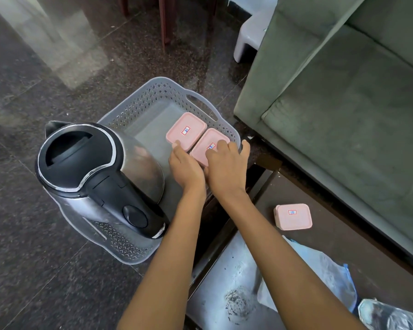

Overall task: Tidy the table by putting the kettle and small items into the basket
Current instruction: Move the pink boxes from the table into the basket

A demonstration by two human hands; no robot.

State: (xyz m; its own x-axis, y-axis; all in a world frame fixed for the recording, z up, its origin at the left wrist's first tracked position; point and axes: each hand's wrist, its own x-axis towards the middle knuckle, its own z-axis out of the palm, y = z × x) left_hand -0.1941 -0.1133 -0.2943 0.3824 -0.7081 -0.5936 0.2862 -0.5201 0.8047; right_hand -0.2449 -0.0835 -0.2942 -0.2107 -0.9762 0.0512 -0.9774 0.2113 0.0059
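A grey perforated basket (pixel 138 108) sits on the dark floor beside the glass table. A steel kettle (pixel 91 167) with a black lid and handle stands upright in the basket's near left part. Two pink lidded boxes lie side by side in its far right part. My left hand (pixel 185 166) touches the near edge of the left pink box (pixel 188 128) with its fingertips. My right hand (pixel 224 169) lies over the right pink box (pixel 206 142), fingers curled on its top and sides. A third pink box (pixel 293 216) rests on the table to the right.
A green sofa (pixel 343 103) fills the right side, close to the basket and table. A white plastic stool (pixel 250 36) stands behind it and dark chair legs (pixel 163 22) at the top. Crumpled blue and clear plastic (pixel 324 275) lies on the glass table (pixel 227 277) near me.
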